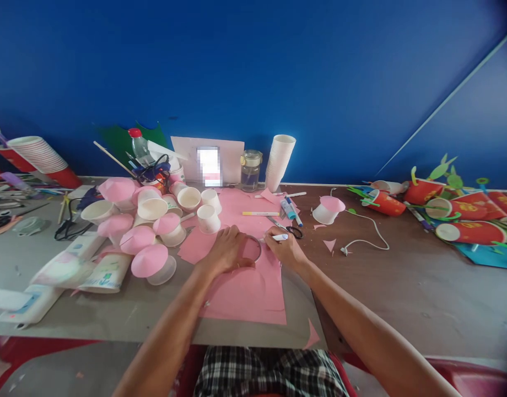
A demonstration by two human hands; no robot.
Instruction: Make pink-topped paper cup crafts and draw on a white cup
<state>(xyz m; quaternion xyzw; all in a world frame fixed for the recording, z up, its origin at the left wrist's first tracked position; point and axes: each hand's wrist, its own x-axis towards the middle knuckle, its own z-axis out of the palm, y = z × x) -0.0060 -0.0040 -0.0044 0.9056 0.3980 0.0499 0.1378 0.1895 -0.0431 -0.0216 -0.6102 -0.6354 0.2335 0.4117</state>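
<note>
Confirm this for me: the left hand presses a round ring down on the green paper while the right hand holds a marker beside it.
Not quite. In the head view the paper is pink, not green. The rest holds: the left hand presses the round ring onto it, and the right hand holds a marker beside it.

Even, soft daylight fills what I see; nothing is dim, and I find no harsh glare. The shadows under my left hand [226, 251] and right hand [284, 248] on the pink paper [245, 292] are faint and short. The blue wall [253, 71] is saturated and darkens toward the upper corners, where the frame vignettes. The wide lens bends the table edge [113, 331] and stretches my forearms at the bottom. The red cups [464, 220] at the far right look slightly soft, and a small patch on the white card [228, 154] is pixelated.
</note>
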